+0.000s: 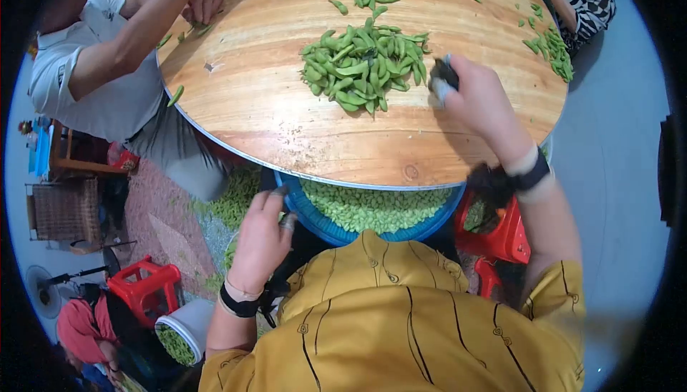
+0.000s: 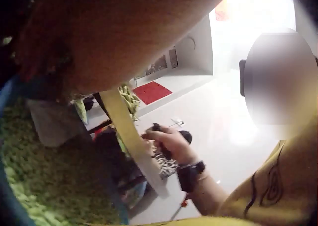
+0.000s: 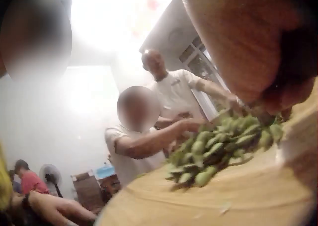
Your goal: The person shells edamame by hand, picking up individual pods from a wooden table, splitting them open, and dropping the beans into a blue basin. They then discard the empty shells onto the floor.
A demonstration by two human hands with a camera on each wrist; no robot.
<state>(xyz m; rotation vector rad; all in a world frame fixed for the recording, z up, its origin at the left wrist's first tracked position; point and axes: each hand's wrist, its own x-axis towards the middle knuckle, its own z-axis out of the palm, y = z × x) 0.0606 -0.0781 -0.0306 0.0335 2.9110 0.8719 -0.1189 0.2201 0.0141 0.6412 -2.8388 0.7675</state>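
Observation:
A heap of green soybean pods (image 1: 361, 66) lies on the round wooden table (image 1: 250, 116). My right hand (image 1: 483, 99) hovers just right of the heap, its fingers bent and dark and pale blue coverings on the fingertips. No pod shows in it. Below the table's near edge, my left hand (image 1: 261, 238) hangs beside the left rim of a blue basin (image 1: 325, 231), thumb apart from the fingers, dark coverings on the tips. Shelled beans (image 1: 379, 209) fill the basin. In the right wrist view the pods (image 3: 213, 146) spread before the blurred hand.
Across the table's left side, a person in a white shirt (image 1: 100, 59) works with pods. Another person's patterned sleeve (image 1: 583, 2) shows at the far right. Red stools (image 1: 143, 288), a white bucket (image 1: 193, 327) of green pieces and scattered pods (image 1: 240, 202) stand or lie on the floor.

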